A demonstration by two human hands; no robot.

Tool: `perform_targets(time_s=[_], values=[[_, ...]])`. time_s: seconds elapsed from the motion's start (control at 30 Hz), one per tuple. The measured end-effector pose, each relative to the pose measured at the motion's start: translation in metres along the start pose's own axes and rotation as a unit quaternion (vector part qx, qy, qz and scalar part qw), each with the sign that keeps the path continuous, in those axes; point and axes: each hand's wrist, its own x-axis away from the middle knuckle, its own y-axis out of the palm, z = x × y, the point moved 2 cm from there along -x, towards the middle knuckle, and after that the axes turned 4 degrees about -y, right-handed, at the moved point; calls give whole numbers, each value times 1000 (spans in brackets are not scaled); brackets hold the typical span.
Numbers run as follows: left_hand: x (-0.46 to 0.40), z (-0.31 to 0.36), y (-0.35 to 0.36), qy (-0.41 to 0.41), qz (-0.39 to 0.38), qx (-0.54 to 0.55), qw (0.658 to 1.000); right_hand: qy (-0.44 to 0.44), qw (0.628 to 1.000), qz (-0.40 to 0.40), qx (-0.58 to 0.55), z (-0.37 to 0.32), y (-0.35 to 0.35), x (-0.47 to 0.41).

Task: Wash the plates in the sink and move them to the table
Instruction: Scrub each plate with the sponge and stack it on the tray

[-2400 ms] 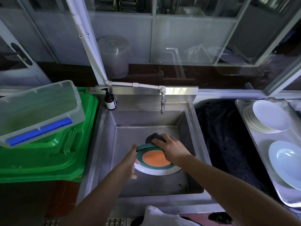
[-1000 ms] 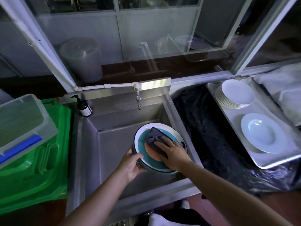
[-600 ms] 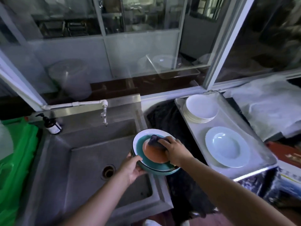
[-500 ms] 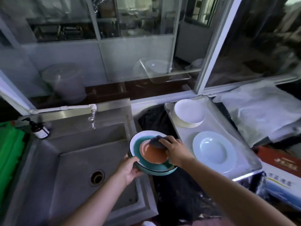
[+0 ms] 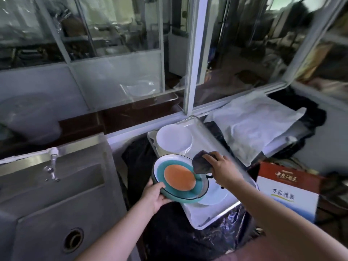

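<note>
A plate (image 5: 179, 178) with an orange centre, teal ring and white rim hangs in the air over the left edge of a metal tray (image 5: 211, 216). My left hand (image 5: 157, 194) grips its lower left rim. At the plate's right edge my right hand (image 5: 221, 169) holds a dark cloth (image 5: 201, 163). On the tray, a stack of white plates (image 5: 174, 139) stands at the back. A single white plate (image 5: 214, 197) lies partly hidden under the held plate. The steel sink (image 5: 56, 200) is at the lower left with its drain (image 5: 72, 240) bare.
A tap (image 5: 52, 162) juts over the sink's back. The tray lies on a table covered in black plastic (image 5: 178, 232). A white cloth (image 5: 258, 125) is spread to the right, with a red and white box (image 5: 288, 191) in front of it. Windows (image 5: 116, 53) run behind.
The plate has been lifted out of the sink and carried right, over the tray. The cloth has slid from the plate's centre to its right edge. The view swung right.
</note>
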Motion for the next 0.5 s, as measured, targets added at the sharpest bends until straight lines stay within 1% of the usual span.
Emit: perform_targets(time_s=[0.1, 0.2, 0.3, 0.37, 0.5], values=[[-16, -11, 21, -12, -27, -1, 1000, 42, 999, 10, 19, 36, -2, 15], [-28, -27, 43, -29, -12, -4, 1000, 71, 997, 5, 28, 68, 4, 25], [-37, -39, 62, -30, -3, 8, 1000, 69, 997, -6, 28, 95, 12, 28], [-47, -47, 74, -31, 16, 9, 999, 69, 997, -15, 22, 110, 17, 24], [-62, -60, 93, -31, 35, 29, 998, 44, 998, -42, 16, 127, 25, 11]])
